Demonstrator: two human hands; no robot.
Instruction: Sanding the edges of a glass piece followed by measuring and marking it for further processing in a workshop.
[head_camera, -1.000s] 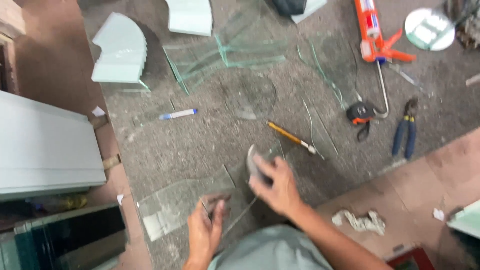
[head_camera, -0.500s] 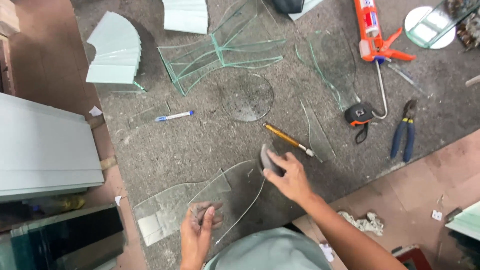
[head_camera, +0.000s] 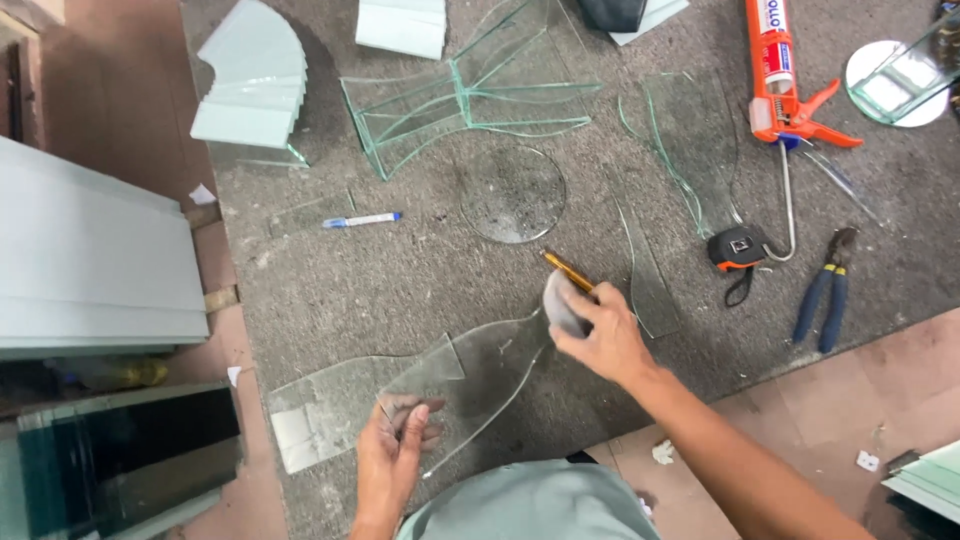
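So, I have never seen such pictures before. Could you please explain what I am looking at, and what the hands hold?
The camera sits on a person's head and looks down at their two bare hands over a grey worktable. The left hand pins a curved clear glass piece by its near edge. The right hand holds a small grey block at the piece's far end. Around them lie a yellow-handled tool, a round glass disc, a blue pen, an orange sealant gun, a tape measure and blue pliers.

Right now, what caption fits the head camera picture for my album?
Left hand pins a curved glass piece on the grey mat while right hand rubs its edge with a grey stone.
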